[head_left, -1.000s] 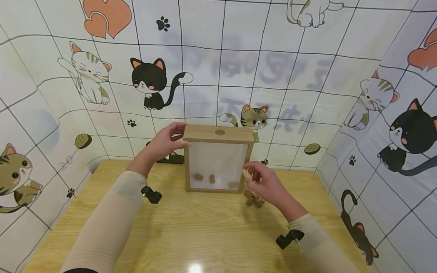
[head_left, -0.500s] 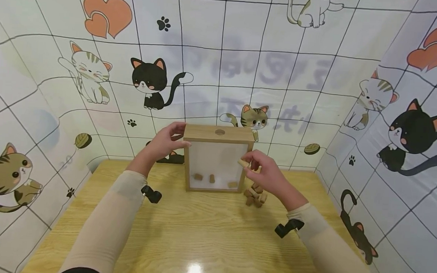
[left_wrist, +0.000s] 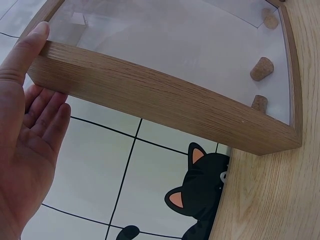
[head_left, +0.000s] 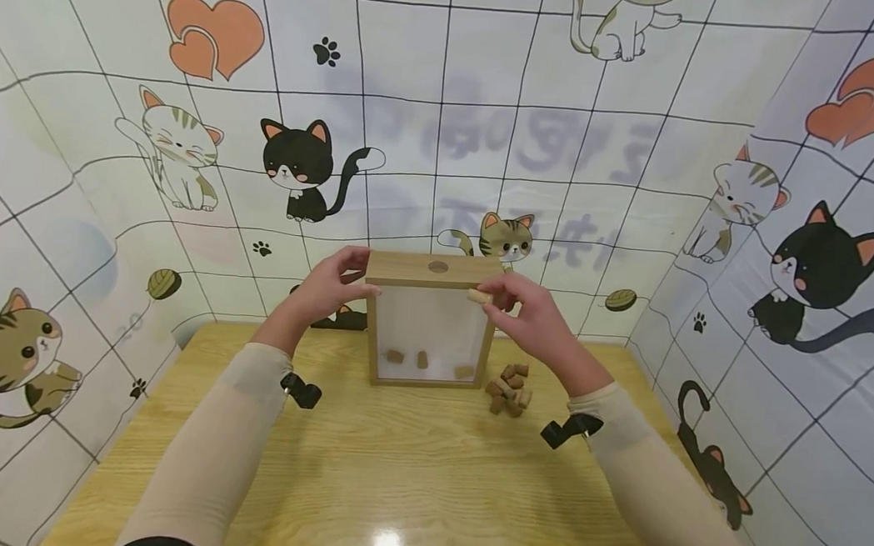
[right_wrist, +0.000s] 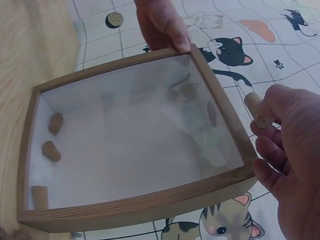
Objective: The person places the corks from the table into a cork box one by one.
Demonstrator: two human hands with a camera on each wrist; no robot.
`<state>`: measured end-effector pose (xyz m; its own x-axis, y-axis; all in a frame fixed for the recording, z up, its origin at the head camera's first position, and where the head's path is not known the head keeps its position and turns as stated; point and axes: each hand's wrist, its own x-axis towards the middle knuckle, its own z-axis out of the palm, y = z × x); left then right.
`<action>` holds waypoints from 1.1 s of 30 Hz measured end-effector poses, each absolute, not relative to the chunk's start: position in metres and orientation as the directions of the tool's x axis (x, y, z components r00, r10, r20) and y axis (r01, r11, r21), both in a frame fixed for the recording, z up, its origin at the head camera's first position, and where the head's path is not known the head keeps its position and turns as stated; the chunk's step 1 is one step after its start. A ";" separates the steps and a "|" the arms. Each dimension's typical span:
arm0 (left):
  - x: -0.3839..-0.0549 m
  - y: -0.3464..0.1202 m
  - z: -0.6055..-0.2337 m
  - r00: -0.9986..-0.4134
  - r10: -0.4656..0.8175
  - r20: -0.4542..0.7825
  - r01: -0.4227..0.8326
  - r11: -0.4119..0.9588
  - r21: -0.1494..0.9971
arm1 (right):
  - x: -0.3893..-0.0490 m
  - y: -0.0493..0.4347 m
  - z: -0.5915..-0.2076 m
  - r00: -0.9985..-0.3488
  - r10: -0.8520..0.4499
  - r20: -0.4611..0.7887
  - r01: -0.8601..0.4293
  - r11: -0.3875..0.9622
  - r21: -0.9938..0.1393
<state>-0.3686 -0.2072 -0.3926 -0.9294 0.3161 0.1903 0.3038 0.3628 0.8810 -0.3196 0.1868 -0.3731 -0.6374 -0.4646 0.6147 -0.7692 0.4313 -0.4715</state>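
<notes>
A shallow wooden shadow box [head_left: 430, 331] with a clear front stands upright on the table, a round hole [head_left: 438, 266] in its top. Inside, at the bottom, lie three corks [left_wrist: 262, 69]. My left hand [head_left: 328, 287] grips the box's upper left corner, thumb on the front edge and fingers behind. Between thumb and fingertips my right hand [head_left: 528, 316] pinches another cork [right_wrist: 259, 110], held at the upper right corner of the box, just below the top's level in the head view. In the right wrist view that cork is beyond the frame's top edge.
A small pile of loose corks [head_left: 508, 388] lies on the wooden table [head_left: 395, 462], right of the box's foot. Close behind the box hangs a white cat-print sheet [head_left: 408, 138], which also runs along both sides.
My right hand has risen from beside the cork pile to the box's upper right corner, carrying the cork. The pile is now uncovered. My left hand keeps its grip.
</notes>
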 end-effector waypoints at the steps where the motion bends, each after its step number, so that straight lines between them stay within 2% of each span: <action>1: -0.369 -0.207 -0.393 -0.929 0.317 0.191 0.305 0.362 0.881 | -0.320 0.186 -0.370 -0.643 -0.463 0.611 -0.765 0.433 -0.477; 10: -0.370 -0.208 -0.393 -0.926 0.320 0.202 0.316 0.358 0.879 | -0.336 0.171 -0.348 -0.728 -0.398 0.558 -0.685 0.462 -0.564; 22: -0.371 -0.207 -0.394 -0.926 0.316 0.204 0.318 0.366 0.875 | -0.360 0.161 -0.336 -0.720 -0.428 0.546 -0.693 0.472 -0.545; 33: -0.369 -0.207 -0.391 -0.928 0.313 0.203 0.315 0.369 0.874 | -0.366 0.149 -0.325 -0.713 -0.493 0.499 -0.701 0.492 -0.516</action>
<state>-0.3690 -0.2067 -0.3913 -0.9279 0.3127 0.2028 0.3155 0.3692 0.8742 -0.3656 0.1486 -0.3246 -0.7129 -0.4928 0.4989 -0.7012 0.4916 -0.5164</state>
